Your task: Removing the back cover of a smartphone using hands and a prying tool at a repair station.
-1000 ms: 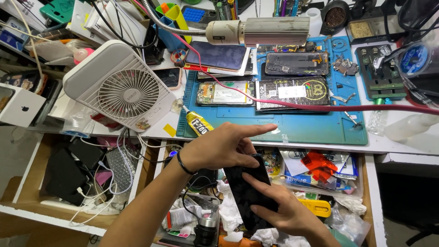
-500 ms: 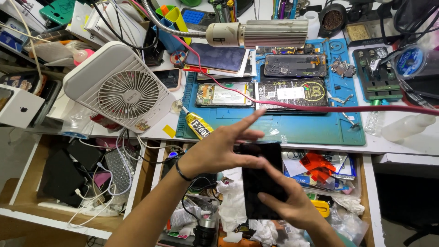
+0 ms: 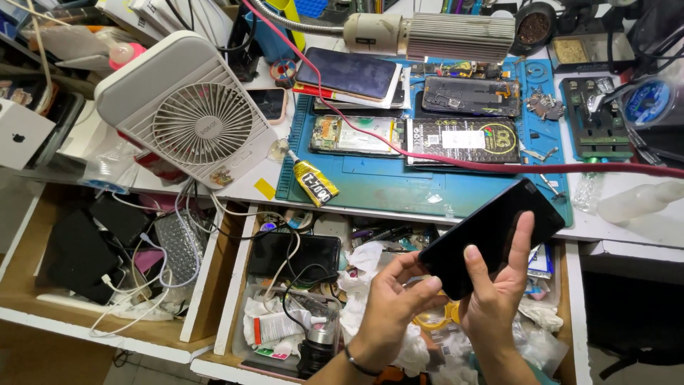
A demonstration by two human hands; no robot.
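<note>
Both hands pinching a dark phone (image 3: 491, 235) above an open drawer (image 3: 228, 299) (tissues, cables, another phone inside), left hand (image 3: 392, 306) at its lower corner, right hand (image 3: 499, 292) fingers pressed on the screen.

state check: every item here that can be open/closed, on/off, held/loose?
Black slab phone: screen dark, held tilted over the drawer by left hand and right hand.
White square desk fan: blades look still.
Middle wooden drawer: open, cluttered.
Left wooden drawer: open.
Yellow glue tube: lying flat, capped.
</note>
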